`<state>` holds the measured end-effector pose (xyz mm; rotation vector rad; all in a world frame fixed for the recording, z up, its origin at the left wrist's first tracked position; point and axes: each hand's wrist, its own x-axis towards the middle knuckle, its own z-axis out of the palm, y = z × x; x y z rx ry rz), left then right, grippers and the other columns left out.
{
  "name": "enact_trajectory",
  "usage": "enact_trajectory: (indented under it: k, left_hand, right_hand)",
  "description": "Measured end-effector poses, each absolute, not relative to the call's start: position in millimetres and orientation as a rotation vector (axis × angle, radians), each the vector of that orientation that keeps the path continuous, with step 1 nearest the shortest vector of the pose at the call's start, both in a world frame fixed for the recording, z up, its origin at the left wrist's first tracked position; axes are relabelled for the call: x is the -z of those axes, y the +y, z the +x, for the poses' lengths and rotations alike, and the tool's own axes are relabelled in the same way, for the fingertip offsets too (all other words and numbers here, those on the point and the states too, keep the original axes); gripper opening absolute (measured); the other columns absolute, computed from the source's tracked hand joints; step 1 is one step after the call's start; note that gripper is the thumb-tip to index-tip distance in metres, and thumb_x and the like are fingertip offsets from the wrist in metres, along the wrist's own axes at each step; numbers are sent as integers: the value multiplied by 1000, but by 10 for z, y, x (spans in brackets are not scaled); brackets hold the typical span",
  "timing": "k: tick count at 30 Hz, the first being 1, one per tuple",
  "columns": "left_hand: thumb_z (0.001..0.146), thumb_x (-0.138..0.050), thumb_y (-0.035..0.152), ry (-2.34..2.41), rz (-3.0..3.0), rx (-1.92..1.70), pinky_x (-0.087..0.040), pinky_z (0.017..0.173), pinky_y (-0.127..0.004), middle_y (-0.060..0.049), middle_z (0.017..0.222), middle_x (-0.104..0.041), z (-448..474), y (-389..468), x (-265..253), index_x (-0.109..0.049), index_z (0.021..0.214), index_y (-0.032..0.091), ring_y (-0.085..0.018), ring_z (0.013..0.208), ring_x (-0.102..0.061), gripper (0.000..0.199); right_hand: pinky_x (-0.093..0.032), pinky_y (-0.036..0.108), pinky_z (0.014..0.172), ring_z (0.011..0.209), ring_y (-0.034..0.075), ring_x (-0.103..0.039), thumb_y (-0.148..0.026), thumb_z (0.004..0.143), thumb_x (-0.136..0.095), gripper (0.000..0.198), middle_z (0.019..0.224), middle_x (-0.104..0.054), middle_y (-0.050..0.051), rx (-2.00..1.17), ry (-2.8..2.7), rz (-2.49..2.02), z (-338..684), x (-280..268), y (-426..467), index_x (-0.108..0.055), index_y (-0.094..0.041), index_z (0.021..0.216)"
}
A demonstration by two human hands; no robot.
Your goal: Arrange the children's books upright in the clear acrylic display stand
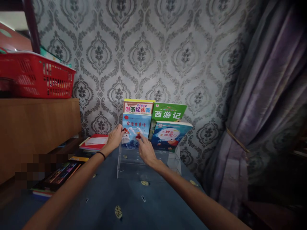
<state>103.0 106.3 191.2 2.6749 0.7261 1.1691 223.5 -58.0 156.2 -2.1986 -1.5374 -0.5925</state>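
Observation:
A clear acrylic book stand [130,169] stands on the dark blue patterned cloth and holds several children's books in two columns. The light blue picture book [144,118] is in the front left column. My left hand [115,137] has its fingers closed at that book's left edge. Against the lower front of its cover rests my right hand [146,150], index finger stretched out. Behind it rises a picture-puzzle book [136,108] with a yellow-edged book [139,100] at the back. To the right, a dark blue fish picture book [168,135] leans before a green book [169,111].
Red book and papers [96,140] lie left of the stand, with a stack of dark-covered books [63,174] nearer me. A wooden cabinet [40,127] carries a red plastic basket [52,76]. Patterned wallpaper [163,57] is behind; a tied purple curtain [236,159] hangs right.

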Motion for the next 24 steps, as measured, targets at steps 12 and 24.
enact_trajectory:
  k: [12,24]
  left_hand:
    - [95,-49,27,637,2709,-1084,-43,74,-32,-5,96,-69,1046,1175,-1999,-53,100,24,-24,87,-65,8]
    - [93,-49,26,467,2671,-1089,-43,74,-31,-3,91,-68,1020,1214,-1993,-52,95,23,-21,86,-64,5]
  right_hand:
    - [-41,45,109,139,29,-44,-6,92,-41,46,156,-41,17,564,-1535,-2206,2205,-1554,-630,-57,-13,135]
    - [-44,46,105,133,29,-50,-5,90,-41,46,150,-49,17,606,-1570,-2103,2301,-1435,-599,-60,-16,131]
